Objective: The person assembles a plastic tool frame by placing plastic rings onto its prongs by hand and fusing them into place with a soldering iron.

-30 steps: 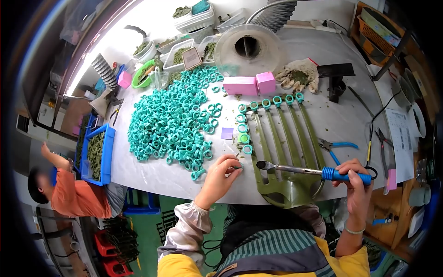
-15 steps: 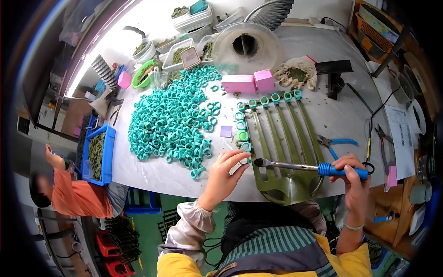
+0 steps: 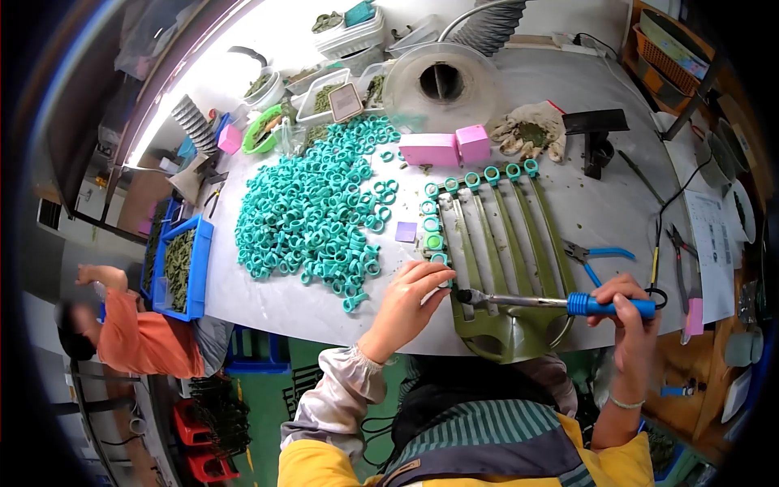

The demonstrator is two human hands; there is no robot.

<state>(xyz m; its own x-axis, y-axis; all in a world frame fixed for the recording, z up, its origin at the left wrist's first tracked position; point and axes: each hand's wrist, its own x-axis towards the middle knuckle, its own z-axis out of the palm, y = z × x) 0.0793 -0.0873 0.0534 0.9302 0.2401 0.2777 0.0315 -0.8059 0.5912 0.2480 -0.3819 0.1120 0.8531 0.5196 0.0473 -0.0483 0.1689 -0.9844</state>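
Observation:
My right hand (image 3: pixel 623 312) is wrapped round the blue ribbed handle of a soldering iron (image 3: pixel 600 307), its metal shaft reaching left over an olive-green slatted frame (image 3: pixel 511 325). The dark tip lies beside my left hand (image 3: pixel 408 302). That hand's thumb and fingers pinch a small ring at the frame's left edge, mostly hidden by the fingertips. Other teal rings (image 3: pixel 434 243) line the frame's left side and far ends. Left of the frame spreads a big heap of loose teal rings (image 3: pixel 308 211).
Pink blocks (image 3: pixel 428 149), a stained glove (image 3: pixel 531 131) and a duct hood (image 3: pixel 442 85) stand behind the frame. Blue-handled pliers (image 3: pixel 596 258) lie to its right. A purple square (image 3: pixel 406 232) sits by the heap. At far left another person in an orange sleeve (image 3: pixel 150 333) sits near a blue bin (image 3: pixel 197 268).
The view has shifted slightly, so the table appears further right. My left fingers have closed in at the frame's edge, and the iron's tip still sits beside them.

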